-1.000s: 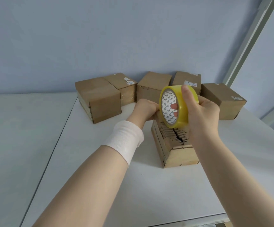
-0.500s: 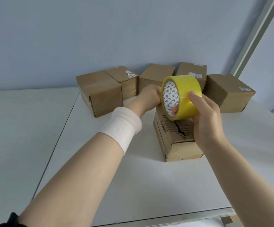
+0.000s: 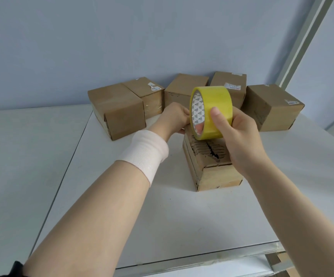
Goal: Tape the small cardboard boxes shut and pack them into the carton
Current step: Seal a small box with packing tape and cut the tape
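Head view: the small box (image 3: 212,168) being worked on sits on the white table (image 3: 162,226) directly under both hands. Its long axis runs straight away from the person, and a jagged, unsealed seam runs along its top in the same direction. The right hand (image 3: 240,136) grips the yellow tape roll (image 3: 212,110), thumb pressed on the outer face and at least one finger through the core, and holds it on edge just above the far half of the seam. The left hand (image 3: 175,116), with a pale wrist band (image 3: 146,154) below it, rests at the box's far left corner just beyond the roll. The roll hides its fingertips, so I cannot tell whether they pinch a free end of tape or only steady the cardboard. The likely next move is a pull of the roll back along the seam toward the near end. The right hand is the nearer one for that, while the left would have to anchor the far end. Five other boxes (image 3: 118,110) stand in an arc beyond the hands, by the wall. No carton is clearly in view.
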### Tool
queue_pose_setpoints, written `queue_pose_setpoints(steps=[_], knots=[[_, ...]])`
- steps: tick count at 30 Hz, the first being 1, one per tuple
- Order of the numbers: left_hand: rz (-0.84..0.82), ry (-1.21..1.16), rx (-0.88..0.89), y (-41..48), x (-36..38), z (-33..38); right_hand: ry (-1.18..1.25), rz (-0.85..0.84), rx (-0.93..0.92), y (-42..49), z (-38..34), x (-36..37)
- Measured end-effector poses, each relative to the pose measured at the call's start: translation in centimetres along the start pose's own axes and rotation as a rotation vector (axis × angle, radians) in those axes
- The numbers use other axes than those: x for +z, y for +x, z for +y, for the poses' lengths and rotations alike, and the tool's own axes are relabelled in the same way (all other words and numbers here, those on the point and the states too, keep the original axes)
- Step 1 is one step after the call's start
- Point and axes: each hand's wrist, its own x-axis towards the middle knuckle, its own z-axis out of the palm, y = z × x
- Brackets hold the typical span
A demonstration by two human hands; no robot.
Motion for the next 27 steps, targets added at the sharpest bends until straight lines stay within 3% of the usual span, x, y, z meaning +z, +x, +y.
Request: queue_pose_setpoints(steps=[7,10,19,27], knots=[[0.069,0.186,0.069,-0.9,0.3,0.7,-0.014,0.136,0.018,-3.2,-3.5,0.7],[0.093,0.13,0.101,-0.9,0.4,0.1,0.018,0.181,0.119,-4.9,-5.0,-0.1],[0.103,0.234,0.116,-0.4,0.6,0.0,-0.145,0.107,0.301,-8.7,-4.8,-2.1],[-0.021,-0.028,0.007,-1.1,1.5,-0.8,-0.118,0.08,0.263,-8.4,-4.4,-2.2]])
